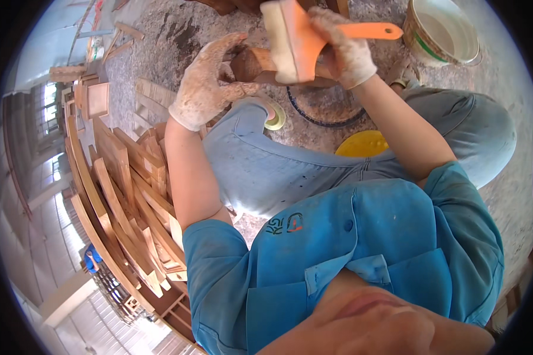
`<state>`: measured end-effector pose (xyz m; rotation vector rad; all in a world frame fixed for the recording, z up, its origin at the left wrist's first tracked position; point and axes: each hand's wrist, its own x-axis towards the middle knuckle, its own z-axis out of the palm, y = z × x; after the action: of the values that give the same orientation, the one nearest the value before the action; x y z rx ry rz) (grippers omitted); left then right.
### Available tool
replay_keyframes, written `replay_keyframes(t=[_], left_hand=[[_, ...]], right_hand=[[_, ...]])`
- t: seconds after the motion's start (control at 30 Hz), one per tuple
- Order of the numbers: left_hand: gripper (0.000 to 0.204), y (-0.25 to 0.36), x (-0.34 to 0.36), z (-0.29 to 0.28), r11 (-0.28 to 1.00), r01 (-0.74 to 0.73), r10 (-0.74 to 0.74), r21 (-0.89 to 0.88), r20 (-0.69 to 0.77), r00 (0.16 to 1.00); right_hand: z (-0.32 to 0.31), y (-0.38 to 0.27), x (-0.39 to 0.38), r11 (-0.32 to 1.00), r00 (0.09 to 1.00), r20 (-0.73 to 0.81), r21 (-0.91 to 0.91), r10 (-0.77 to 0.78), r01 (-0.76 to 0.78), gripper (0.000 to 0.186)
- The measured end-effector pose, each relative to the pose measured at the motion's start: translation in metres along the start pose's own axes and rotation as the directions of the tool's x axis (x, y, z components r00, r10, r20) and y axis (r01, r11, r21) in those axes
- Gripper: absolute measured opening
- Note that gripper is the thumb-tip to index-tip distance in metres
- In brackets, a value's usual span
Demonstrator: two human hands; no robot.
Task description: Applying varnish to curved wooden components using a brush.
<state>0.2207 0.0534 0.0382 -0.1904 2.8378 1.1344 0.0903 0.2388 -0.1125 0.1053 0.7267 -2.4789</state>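
Note:
My right hand, in a stained white glove, grips a wide flat brush by its orange handle. The brush's pale bristles face left, above a brown wooden piece. My left hand, also gloved, curves its thumb and fingers around the left end of that wooden piece. Behind the brush and my right hand, much of the piece is hidden, so its full shape cannot be made out.
At the far right stands a round bucket with pale liquid inside. A yellow round object and a dark hoop lie near my legs. Many wooden parts are stacked at my left. Farther back sits a wooden frame.

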Motion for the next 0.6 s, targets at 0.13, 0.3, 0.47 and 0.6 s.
replay_keyframes(t=[0.13, 0.3, 0.47, 0.6], left_hand=[[0.074, -0.016, -0.004, -0.01, 0.998, 0.065, -0.065, -0.021, 0.005, 0.998], [0.073, -0.032, -0.01, -0.017, 0.996, 0.072, -0.072, 0.052, 0.0, 0.997], [0.069, -0.02, -0.009, -0.018, 0.983, 0.182, -0.182, -0.021, 0.011, 0.983], [0.066, -0.028, -0.003, -0.018, 0.925, 0.369, -0.365, -0.088, 0.061, 0.929]], right_hand=[[-0.093, 0.035, 0.01, 0.874, 0.948, -0.316, -0.453, 0.026, -0.175, 0.024], [-0.112, 0.036, 0.013, 0.458, 0.985, -0.172, -0.879, -0.037, -0.136, 0.025], [0.017, 0.01, -0.007, -0.016, 0.562, 0.723, -0.619, -0.401, 0.786, 0.033], [0.068, 0.008, -0.032, 0.978, 0.95, 0.309, -0.175, -0.055, 0.113, 0.025]])
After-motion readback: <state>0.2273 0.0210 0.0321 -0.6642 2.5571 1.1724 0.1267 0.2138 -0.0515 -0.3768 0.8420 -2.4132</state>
